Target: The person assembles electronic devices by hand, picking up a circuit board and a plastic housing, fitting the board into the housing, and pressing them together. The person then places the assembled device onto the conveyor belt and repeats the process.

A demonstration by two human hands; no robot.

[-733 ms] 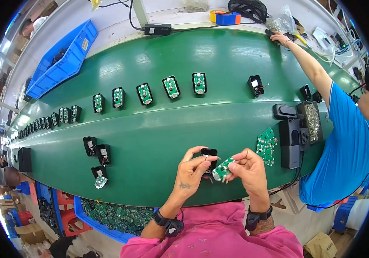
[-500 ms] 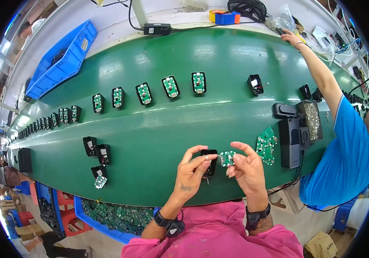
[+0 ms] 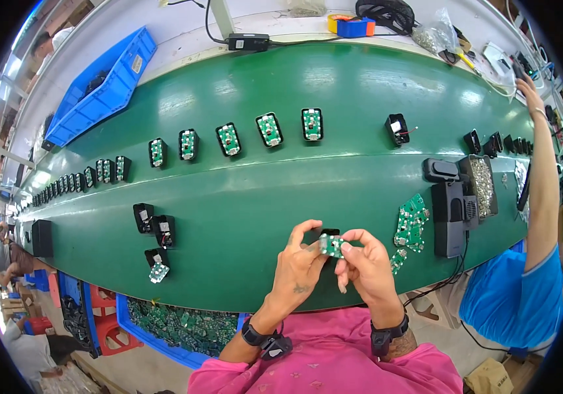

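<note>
Green circuit board [image 3: 332, 246] is clamped between the right hand's [image 3: 365, 262] thumb and fingers, held over a black case [image 3: 329, 232] and not seated in it, so I'd call this unit unfinished. The left hand [image 3: 298, 266] is curled around beside that case, but the board hides its fingertips, so can't tell what it's gripping. Loose boards [image 3: 411, 226] pile up to the right on the tabletop [image 3: 255, 210]. Over left, two open cases [image 3: 143, 217] show no board, and a third case [image 3: 155, 255] just has one leaning on it; those look left to do. The far row [image 3: 270, 129] of board-filled cases seems done, for this stage anyway.
</note>
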